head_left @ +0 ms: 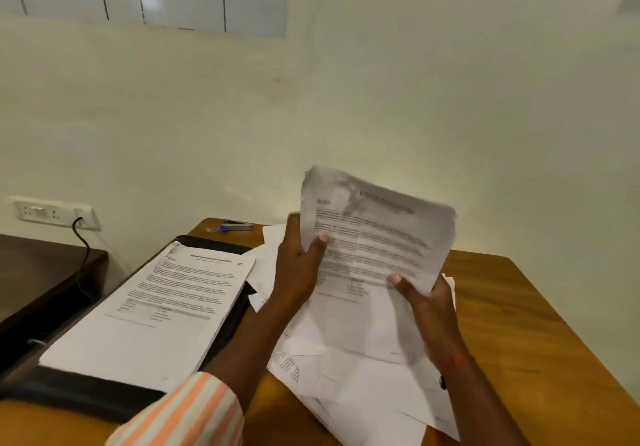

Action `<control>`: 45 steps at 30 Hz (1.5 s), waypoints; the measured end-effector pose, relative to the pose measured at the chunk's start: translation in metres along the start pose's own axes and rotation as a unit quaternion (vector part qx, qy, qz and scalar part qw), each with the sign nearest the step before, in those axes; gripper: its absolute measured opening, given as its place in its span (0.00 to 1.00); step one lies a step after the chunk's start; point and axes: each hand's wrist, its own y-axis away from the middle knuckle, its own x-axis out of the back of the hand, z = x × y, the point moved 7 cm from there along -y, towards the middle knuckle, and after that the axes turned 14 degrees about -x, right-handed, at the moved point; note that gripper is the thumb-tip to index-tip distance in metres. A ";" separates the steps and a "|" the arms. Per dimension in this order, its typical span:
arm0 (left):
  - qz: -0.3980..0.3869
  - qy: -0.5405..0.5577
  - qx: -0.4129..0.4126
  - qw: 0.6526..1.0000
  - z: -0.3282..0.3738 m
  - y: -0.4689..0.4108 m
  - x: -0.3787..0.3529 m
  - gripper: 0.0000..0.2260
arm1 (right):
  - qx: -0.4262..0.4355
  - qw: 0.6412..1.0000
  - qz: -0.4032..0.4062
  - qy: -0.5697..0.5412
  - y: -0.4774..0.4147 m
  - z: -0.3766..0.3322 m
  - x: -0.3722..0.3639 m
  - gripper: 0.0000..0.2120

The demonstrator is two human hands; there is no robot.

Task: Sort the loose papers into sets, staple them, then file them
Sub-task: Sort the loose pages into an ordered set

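Note:
I hold a set of printed sheets tilted up above the table. My left hand grips its left edge with the thumb on the front. My right hand pinches its lower right corner. Under them lies a loose heap of white papers. To the left, a thick stack of printed papers rests on an open black file folder. A stapler lies at the far edge of the table.
The wooden table ends at the right and meets a pale wall behind. A dark lower desk stands at the left. A wall socket has a black cable plugged in.

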 end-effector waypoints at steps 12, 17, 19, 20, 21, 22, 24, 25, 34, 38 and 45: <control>0.025 -0.016 0.043 0.999 -0.027 0.039 -0.008 0.07 | 0.014 0.998 0.058 0.019 0.010 0.022 0.012 0.20; 0.031 -0.004 0.039 0.999 -0.023 0.038 -0.013 0.14 | 0.075 0.993 0.083 0.024 0.011 0.008 0.012 0.21; 0.021 -0.015 0.068 0.997 -0.040 0.044 -0.015 0.11 | 0.047 0.994 0.058 0.081 0.005 0.025 0.004 0.21; 0.008 -0.019 0.087 0.996 -0.050 0.049 -0.017 0.11 | 0.028 0.993 0.046 0.108 0.003 0.036 0.001 0.21; -0.005 -0.022 0.105 0.994 -0.060 0.055 -0.019 0.12 | 0.013 0.991 0.038 0.129 0.001 0.045 -0.002 0.22; -0.014 -0.026 0.119 0.993 -0.068 0.060 -0.020 0.14 | 0.000 0.990 0.037 0.136 0.001 0.053 -0.003 0.22; -0.020 -0.033 0.126 0.991 -0.075 0.063 -0.020 0.15 | -0.013 0.990 0.046 0.129 0.002 0.054 -0.001 0.21; -0.018 -0.037 0.125 0.991 -0.076 0.061 -0.018 0.13 | -0.012 0.990 0.055 0.126 0.001 0.051 0.002 0.21; -0.070 -0.313 0.176 0.931 -0.110 0.055 0.024 0.24 | -0.092 0.987 0.121 0.061 -0.020 0.078 0.047 0.21; -0.109 -0.326 0.183 0.921 -0.120 0.059 0.017 0.27 | -0.110 0.983 0.106 0.100 -0.024 0.090 0.043 0.22; -0.121 -0.326 0.187 0.919 -0.116 0.061 0.019 0.27 | -0.103 0.980 0.100 0.140 -0.023 0.093 0.039 0.23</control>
